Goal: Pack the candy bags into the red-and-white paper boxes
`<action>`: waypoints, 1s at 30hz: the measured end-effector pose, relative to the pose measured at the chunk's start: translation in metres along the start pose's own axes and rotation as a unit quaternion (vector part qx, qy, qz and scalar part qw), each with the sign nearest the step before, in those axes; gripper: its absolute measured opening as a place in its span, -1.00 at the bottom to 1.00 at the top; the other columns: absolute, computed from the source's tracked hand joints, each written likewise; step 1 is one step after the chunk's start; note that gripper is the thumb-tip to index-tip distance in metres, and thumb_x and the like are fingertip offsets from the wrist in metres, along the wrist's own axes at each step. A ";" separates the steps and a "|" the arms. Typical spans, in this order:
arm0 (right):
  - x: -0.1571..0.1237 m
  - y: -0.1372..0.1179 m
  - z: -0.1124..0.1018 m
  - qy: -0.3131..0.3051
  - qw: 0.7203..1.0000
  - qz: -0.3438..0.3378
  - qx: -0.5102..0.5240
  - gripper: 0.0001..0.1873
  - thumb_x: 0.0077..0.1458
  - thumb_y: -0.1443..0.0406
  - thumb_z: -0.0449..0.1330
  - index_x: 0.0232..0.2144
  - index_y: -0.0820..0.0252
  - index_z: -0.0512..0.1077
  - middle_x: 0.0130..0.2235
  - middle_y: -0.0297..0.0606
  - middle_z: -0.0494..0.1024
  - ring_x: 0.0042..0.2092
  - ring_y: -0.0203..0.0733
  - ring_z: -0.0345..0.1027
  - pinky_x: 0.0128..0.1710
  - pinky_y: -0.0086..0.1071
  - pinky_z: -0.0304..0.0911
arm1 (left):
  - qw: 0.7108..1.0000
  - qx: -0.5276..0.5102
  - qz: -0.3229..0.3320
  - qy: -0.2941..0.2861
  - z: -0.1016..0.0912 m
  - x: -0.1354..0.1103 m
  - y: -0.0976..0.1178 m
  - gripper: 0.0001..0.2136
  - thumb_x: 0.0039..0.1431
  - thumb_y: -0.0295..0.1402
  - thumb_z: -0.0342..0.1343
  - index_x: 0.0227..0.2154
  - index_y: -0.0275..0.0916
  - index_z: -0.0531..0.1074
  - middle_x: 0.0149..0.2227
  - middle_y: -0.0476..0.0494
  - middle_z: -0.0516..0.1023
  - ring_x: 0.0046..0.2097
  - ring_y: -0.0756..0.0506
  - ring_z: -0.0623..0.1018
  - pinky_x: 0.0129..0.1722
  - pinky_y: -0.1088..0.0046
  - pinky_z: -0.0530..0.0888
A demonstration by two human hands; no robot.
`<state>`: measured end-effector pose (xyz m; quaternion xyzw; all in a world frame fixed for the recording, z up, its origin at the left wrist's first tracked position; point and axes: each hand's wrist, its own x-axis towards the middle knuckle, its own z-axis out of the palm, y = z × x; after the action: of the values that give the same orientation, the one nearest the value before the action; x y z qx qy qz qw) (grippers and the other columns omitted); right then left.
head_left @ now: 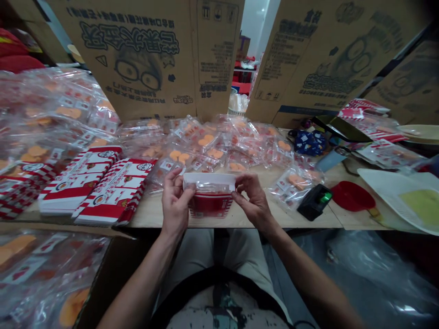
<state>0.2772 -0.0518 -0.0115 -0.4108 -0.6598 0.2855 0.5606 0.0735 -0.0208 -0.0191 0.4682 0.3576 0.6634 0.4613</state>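
Observation:
Near the table's front edge I hold a small red carton [211, 204] with a white upper flap, one hand at each side. My left hand [176, 196] grips its left side, thumb over the front. My right hand [253, 197] pinches the right upper corner between thumb and fingers. Clear plastic film [211, 187] shows at the carton's mouth; what lies deeper inside is hidden. Just beyond the carton lie clear plastic packets [207, 140] with orange pieces and small printed labels in them.
Flat red-and-white cartons [115, 189] are stacked at left, beside a large heap of packets [61, 105]. Tall cardboard boxes [144, 59] stand behind. On the right are a black device [314, 202] with a green light, a red round item [353, 195] and a white tray [387, 187].

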 end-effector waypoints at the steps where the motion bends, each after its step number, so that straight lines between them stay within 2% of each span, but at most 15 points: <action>1: 0.001 -0.001 0.001 -0.001 0.999 0.025 0.032 -0.59 0.20 0.39 0.18 0.07 -0.02 0.29 -0.15 -0.33 0.44 -0.23 -0.27 0.35 -0.23 -0.38 0.30 | 0.998 -0.013 -0.050 -0.023 -0.002 0.002 0.002 -0.64 0.09 -0.37 0.29 -0.02 -0.16 0.46 -0.26 -0.03 0.54 -0.27 -0.02 0.51 -0.21 0.51 0.43; 3: 0.004 -0.003 0.001 -0.031 0.997 0.049 0.047 -0.61 0.20 0.37 0.18 0.07 -0.01 0.34 -0.14 -0.32 0.45 -0.25 -0.27 0.36 -0.27 -0.39 0.32 | 0.994 -0.020 -0.097 -0.051 -0.007 0.005 0.007 -0.78 0.06 -0.36 0.30 -0.19 -0.21 0.55 -0.30 -0.04 0.56 -0.29 -0.02 0.50 -0.24 0.51 0.43; 5: 0.007 -0.004 -0.002 -0.057 0.998 0.027 0.002 -0.77 0.23 0.35 0.16 -0.06 0.05 0.45 -0.13 -0.27 0.47 -0.20 -0.22 0.40 -0.27 -0.37 0.34 | 0.992 -0.022 -0.101 -0.079 -0.011 0.008 0.011 -0.86 0.06 -0.35 0.31 -0.28 -0.20 0.59 -0.29 -0.05 0.60 -0.28 -0.04 0.53 -0.22 0.48 0.45; 7: 0.010 0.000 -0.006 -0.059 0.995 -0.043 -0.071 -0.81 0.26 0.36 0.13 -0.13 0.07 0.49 -0.10 -0.20 0.49 -0.09 -0.14 0.43 -0.18 -0.30 0.37 | 0.987 -0.018 -0.087 -0.134 -0.017 0.010 0.013 -0.86 0.12 -0.31 0.31 -0.26 -0.16 0.62 -0.20 -0.11 0.65 -0.19 -0.11 0.58 -0.14 0.40 0.48; 10: 0.012 0.012 -0.012 -0.080 0.968 -0.174 -0.160 -0.71 0.27 0.40 0.08 -0.03 0.05 0.47 -0.04 -0.12 0.50 0.03 -0.04 0.42 -0.02 -0.14 0.38 | 0.973 0.029 -0.033 -0.227 -0.027 0.014 0.013 -0.84 0.17 -0.22 0.30 -0.28 -0.17 0.64 -0.04 -0.23 0.64 0.00 -0.22 0.59 0.02 0.27 0.48; 12: 0.011 0.020 -0.015 -0.093 0.958 -0.208 -0.172 -0.66 0.27 0.41 0.07 0.03 0.04 0.44 -0.01 -0.10 0.50 0.04 -0.03 0.42 -0.01 -0.13 0.38 | 0.965 0.031 -0.028 -0.260 -0.033 0.016 0.013 -0.74 0.17 -0.14 0.30 -0.17 -0.16 0.63 0.05 -0.27 0.61 0.09 -0.25 0.56 0.09 0.22 0.46; 13: 0.010 0.023 -0.015 -0.093 0.963 -0.196 -0.162 -0.66 0.28 0.41 0.07 0.04 0.04 0.43 -0.02 -0.11 0.51 0.03 -0.04 0.43 -0.03 -0.16 0.39 | 0.963 0.009 -0.047 -0.264 -0.035 0.015 0.013 -0.65 0.18 -0.09 0.28 -0.04 -0.14 0.58 0.08 -0.29 0.59 0.10 -0.26 0.56 0.10 0.20 0.46; 15: 0.008 0.023 -0.015 -0.088 0.980 -0.125 -0.127 -0.71 0.30 0.37 0.10 0.03 0.06 0.43 -0.08 -0.15 0.53 -0.07 -0.10 0.46 -0.13 -0.25 0.41 | 0.962 -0.054 -0.102 -0.249 -0.037 0.013 0.014 -0.45 0.20 -0.04 0.24 0.22 -0.08 0.37 0.10 -0.32 0.57 0.08 -0.26 0.59 0.07 0.19 0.48; 17: 0.006 0.020 -0.013 -0.085 0.992 -0.036 -0.088 -0.75 0.32 0.31 0.11 0.02 0.07 0.43 -0.15 -0.21 0.53 -0.21 -0.18 0.45 -0.25 -0.32 0.39 | 0.961 -0.093 -0.134 -0.224 -0.038 0.009 0.013 -0.37 0.22 -0.06 0.23 0.30 -0.07 0.24 0.07 -0.32 0.59 0.02 -0.23 0.62 0.01 0.23 0.51; 19: 0.005 0.015 -0.011 -0.082 0.995 0.034 -0.047 -0.71 0.32 0.24 0.12 0.07 0.09 0.39 -0.20 -0.26 0.50 -0.31 -0.23 0.40 -0.32 -0.36 0.37 | 0.964 -0.099 -0.136 -0.206 -0.036 0.005 0.012 -0.39 0.21 -0.09 0.24 0.28 -0.11 0.27 0.02 -0.31 0.61 -0.02 -0.21 0.63 -0.01 0.29 0.51; 21: 0.004 0.009 -0.009 -0.082 0.993 0.083 -0.006 -0.71 0.31 0.18 0.12 0.03 0.12 0.40 -0.27 -0.30 0.46 -0.36 -0.25 0.35 -0.37 -0.37 0.35 | 0.969 -0.098 -0.129 -0.187 -0.034 0.001 0.009 -0.41 0.19 -0.09 0.27 0.24 -0.12 0.30 -0.02 -0.27 0.62 -0.07 -0.19 0.63 -0.05 0.33 0.51; 23: 0.003 0.005 -0.005 -0.082 0.988 0.127 0.018 -0.74 0.30 0.11 0.11 -0.18 0.16 0.45 -0.38 -0.33 0.42 -0.41 -0.25 0.31 -0.44 -0.39 0.30 | 0.973 -0.092 -0.129 -0.166 -0.029 -0.003 0.005 -0.38 0.13 -0.13 0.33 0.22 -0.11 0.29 -0.07 -0.21 0.63 -0.13 -0.15 0.63 -0.10 0.38 0.52; 26: 0.003 -0.002 0.003 -0.039 0.979 0.199 0.031 -0.55 0.29 0.01 0.08 -0.53 0.15 0.35 -0.58 -0.36 0.33 -0.54 -0.26 0.21 -0.55 -0.39 0.17 | 0.980 -0.072 -0.137 -0.124 -0.020 -0.013 -0.004 -0.32 0.03 -0.20 0.41 0.18 -0.11 0.26 -0.13 -0.15 0.62 -0.19 -0.12 0.62 -0.17 0.42 0.52; 28: 0.003 -0.007 0.009 0.007 0.973 0.229 0.031 -0.49 0.25 -0.03 0.12 -0.60 0.14 0.30 -0.65 -0.38 0.28 -0.59 -0.28 0.14 -0.61 -0.39 0.09 | 0.988 -0.059 -0.123 -0.073 -0.015 -0.021 -0.011 -0.36 0.04 -0.19 0.40 0.13 -0.08 0.24 -0.13 -0.12 0.61 -0.23 -0.10 0.61 -0.20 0.42 0.52; 30: 0.003 -0.009 0.014 0.040 0.971 0.234 0.031 -0.49 0.21 -0.05 0.16 -0.62 0.14 0.30 -0.65 -0.38 0.28 -0.59 -0.29 0.11 -0.62 -0.39 0.06 | 0.995 -0.032 -0.088 -0.026 -0.012 -0.027 -0.015 -0.50 0.09 -0.19 0.37 0.03 -0.08 0.29 -0.14 -0.08 0.61 -0.28 -0.05 0.57 -0.23 0.47 0.49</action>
<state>0.2611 -0.0526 -0.0058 -0.5471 -0.5133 0.4124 0.5167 0.0695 -0.0420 -0.0443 0.4369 0.3637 0.6188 0.5422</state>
